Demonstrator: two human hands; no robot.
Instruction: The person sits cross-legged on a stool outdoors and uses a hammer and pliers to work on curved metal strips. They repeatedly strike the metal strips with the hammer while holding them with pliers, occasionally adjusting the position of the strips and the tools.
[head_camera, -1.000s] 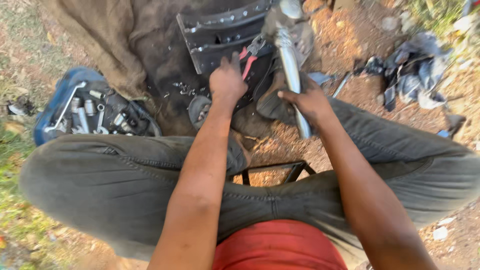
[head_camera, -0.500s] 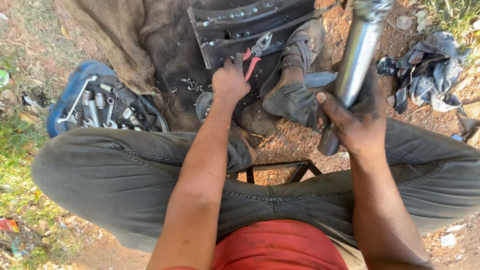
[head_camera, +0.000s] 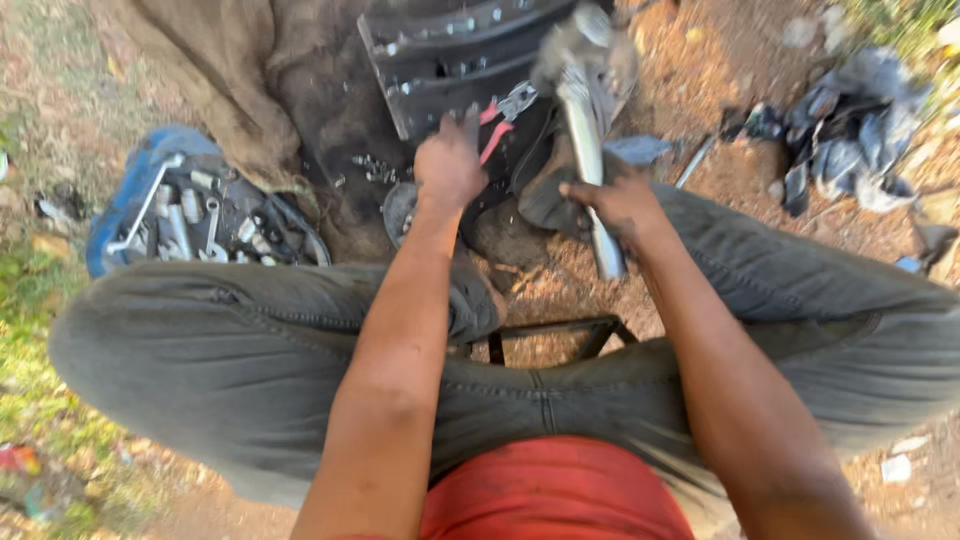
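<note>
My right hand (head_camera: 622, 205) grips a long silver metal rod (head_camera: 584, 140), blurred with motion, its upper end over a dark part on the ground. My left hand (head_camera: 450, 165) rests on a black metal panel (head_camera: 440, 60) with bolts, next to red-handled pliers (head_camera: 500, 120). I sit on a low stool (head_camera: 545, 335) with my knees spread in grey trousers.
A blue case of sockets and wrenches (head_camera: 190, 215) lies at the left. A brown cloth (head_camera: 230, 80) covers the ground behind it. Grey rags (head_camera: 850, 120) lie at the right on bare dirt. Grass borders the left edge.
My right hand lifted the silver rod up to the right, then swung it back down toward the dark part. My left hand stayed on the black panel.
</note>
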